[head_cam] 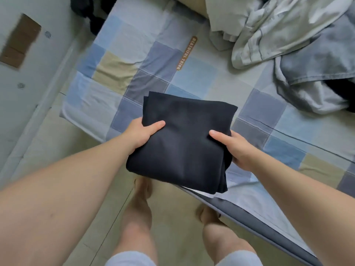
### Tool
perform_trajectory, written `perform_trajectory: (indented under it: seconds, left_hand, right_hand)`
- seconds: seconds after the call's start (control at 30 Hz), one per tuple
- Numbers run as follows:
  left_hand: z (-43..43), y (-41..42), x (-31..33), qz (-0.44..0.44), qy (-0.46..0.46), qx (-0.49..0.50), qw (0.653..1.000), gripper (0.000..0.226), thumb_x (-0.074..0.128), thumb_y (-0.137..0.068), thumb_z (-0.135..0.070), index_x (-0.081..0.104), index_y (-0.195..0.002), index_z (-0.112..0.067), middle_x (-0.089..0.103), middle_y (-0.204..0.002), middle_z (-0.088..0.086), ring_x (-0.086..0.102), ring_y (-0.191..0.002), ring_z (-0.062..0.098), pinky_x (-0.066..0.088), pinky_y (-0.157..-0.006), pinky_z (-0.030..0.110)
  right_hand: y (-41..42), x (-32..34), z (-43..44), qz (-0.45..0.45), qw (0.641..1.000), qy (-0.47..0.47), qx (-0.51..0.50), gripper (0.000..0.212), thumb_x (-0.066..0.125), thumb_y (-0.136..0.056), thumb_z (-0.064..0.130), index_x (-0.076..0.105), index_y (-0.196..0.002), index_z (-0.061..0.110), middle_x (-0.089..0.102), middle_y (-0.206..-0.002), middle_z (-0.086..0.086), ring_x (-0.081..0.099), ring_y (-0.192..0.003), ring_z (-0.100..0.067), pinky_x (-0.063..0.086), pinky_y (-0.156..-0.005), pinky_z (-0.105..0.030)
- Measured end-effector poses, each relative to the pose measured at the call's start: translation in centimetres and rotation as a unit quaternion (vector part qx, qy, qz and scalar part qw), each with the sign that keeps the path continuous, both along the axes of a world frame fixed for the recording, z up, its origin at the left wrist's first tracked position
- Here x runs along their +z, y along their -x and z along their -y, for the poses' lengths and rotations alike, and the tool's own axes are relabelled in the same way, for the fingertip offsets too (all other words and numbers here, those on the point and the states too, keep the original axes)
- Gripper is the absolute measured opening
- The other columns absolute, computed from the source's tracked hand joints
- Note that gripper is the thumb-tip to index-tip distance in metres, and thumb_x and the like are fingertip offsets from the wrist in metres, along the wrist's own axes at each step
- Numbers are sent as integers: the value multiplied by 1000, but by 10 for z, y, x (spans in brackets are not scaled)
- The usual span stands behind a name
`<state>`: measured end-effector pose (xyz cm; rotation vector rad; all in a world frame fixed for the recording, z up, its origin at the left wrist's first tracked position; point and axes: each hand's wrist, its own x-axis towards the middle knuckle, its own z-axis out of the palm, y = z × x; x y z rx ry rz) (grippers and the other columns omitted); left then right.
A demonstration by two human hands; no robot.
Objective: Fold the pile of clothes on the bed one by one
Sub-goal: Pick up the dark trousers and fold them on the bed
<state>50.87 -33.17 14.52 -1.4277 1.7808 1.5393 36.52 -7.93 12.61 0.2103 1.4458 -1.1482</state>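
The folded black garment [182,143], held over the near edge of the bed [119,73], could sag open at its loose near corner if either grip slackens, since nothing supports its middle. The left hand [143,132] and right hand [233,148] pinch opposite sides, thumbs on top, with the cloth spanning between them. The unfolded pile [288,41] lies at the bed's far side.

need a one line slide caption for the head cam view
Both hands, left and right, hold a folded black garment above the patchwork bed; unfolded grey clothes wait.
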Motion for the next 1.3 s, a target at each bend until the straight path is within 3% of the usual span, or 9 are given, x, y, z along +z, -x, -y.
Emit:
perform_trajectory:
  seconds: [0.13, 0.57, 0.8, 0.97, 1.07, 1.13, 1.2, 1.23, 1.3]
  left_hand:
    - [99, -40, -17, 5, 58, 1, 998, 52, 70, -86, -58, 63, -127, -27, 67, -111, -11, 64, -101, 17, 46, -83, 31]
    - [394, -54, -106, -17, 130, -113, 985, 57, 70, -85, -57, 58, -131, -26, 66, -120, -10, 62, -109, 18, 48, -96, 36]
    - [428, -59, -145, 32, 107, -136, 984, 60, 68, -87, -57, 55, -132, -20, 63, -126, -3, 60, -115, 25, 47, -101, 42]
    - [425, -71, -140, 52, 97, -173, 979, 57, 67, -88, -56, 55, -130, -19, 63, -123, -5, 60, -111, 23, 47, -95, 39]
    - [423, -74, -132, 46, 133, -187, 972, 56, 68, -89, -48, 49, -135, -21, 61, -129, -2, 58, -118, 26, 45, -91, 38]
    - [420, -74, -124, 7, 253, -236, 938, 64, 68, -91, -42, 40, -145, -23, 51, -143, -1, 47, -130, 27, 42, -100, 41]
    - [412, -77, -116, -69, 411, -327, 848, 66, 66, -91, -37, 37, -149, -21, 39, -155, 1, 35, -139, 30, 37, -109, 46]
    - [407, -79, -115, -119, 443, -370, 808, 64, 65, -91, -35, 40, -149, -20, 36, -157, 3, 32, -142, 31, 37, -110, 47]
    - [397, -86, -123, -185, 426, -466, 753, 62, 61, -92, -38, 43, -148, -21, 31, -162, 5, 28, -147, 32, 32, -115, 49]
  right_hand:
    - [-40, -17, 101, -24, 1000, 20, 1, 37, 69, -94, 25, 61, -129, 18, 73, -120, -1, 71, -107, -20, 57, -85, -31]
    - [-128, -110, 375, -16, 994, -10, -110, 47, 71, -93, 26, 53, -136, 26, 71, -124, 4, 70, -111, -20, 54, -98, -42]
    - [-130, -138, 406, -24, 991, -86, -102, 50, 74, -91, 30, 52, -136, 26, 69, -125, 6, 68, -111, -21, 52, -102, -46]
    - [-129, -123, 398, 3, 992, -126, -32, 42, 72, -93, 30, 57, -132, 26, 71, -121, 4, 69, -108, -22, 53, -100, -47]
    - [-130, -113, 398, -43, 981, -182, 50, 57, 70, -93, 28, 43, -143, 25, 61, -133, 4, 61, -115, -21, 49, -101, -40]
    - [-134, -105, 400, -163, 951, -244, 94, 80, 71, -90, 31, 24, -154, 22, 46, -148, 0, 48, -129, -25, 41, -104, -39]
    - [-141, -97, 403, -398, 845, -298, 195, 96, 74, -84, 40, 17, -157, 15, 23, -163, -6, 25, -147, -32, 28, -117, -48]
    - [-146, -95, 405, -490, 787, -287, 240, 100, 74, -81, 44, 18, -158, 14, 15, -166, -8, 16, -151, -33, 22, -120, -52]
    - [-158, -96, 412, -579, 724, -235, 293, 107, 75, -75, 50, 17, -159, 17, 7, -167, -9, 7, -154, -34, 12, -120, -56]
